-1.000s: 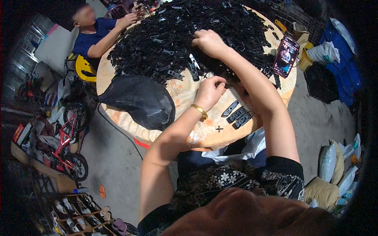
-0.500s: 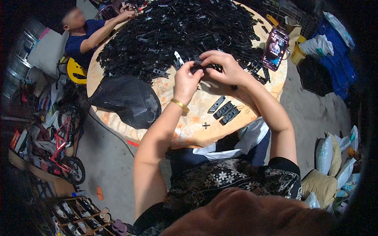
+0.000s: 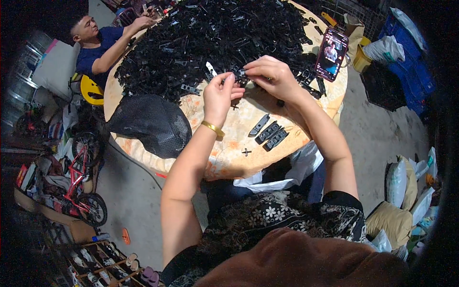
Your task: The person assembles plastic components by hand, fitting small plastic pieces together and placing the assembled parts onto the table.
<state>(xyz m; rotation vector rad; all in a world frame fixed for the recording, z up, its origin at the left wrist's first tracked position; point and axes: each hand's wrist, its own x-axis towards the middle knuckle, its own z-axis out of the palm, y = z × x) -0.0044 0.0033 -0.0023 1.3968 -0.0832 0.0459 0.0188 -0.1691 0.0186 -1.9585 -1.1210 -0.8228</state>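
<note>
My left hand [image 3: 219, 99], a gold bangle at its wrist, is over the near edge of the black heap; its thumb and index finger are closed, and what they hold is hidden. Just beyond its knuckles juts a pale pointed strip [image 3: 211, 68]; whether the hand grips it I cannot tell. To the right, my right hand [image 3: 273, 80] pinches a small black plastic piece [image 3: 242, 73] in its fingertips. Several black plastic parts [image 3: 271, 134] lie in a row on the cloth nearer me, with a small black cross-shaped piece [image 3: 246, 152] to their left.
The big heap of black parts [image 3: 205, 38] covers the far side of the round table [image 3: 224, 162]. A black mesh bag [image 3: 152, 125] lies at left, and a phone [image 3: 331, 53] stands at right. Across on the far left, another person [image 3: 103, 52] works at the heap.
My hands have drawn slightly apart, the left one shifting a little left, with its lower fingers now showing. The view has shifted a little. The row of parts is unchanged.
</note>
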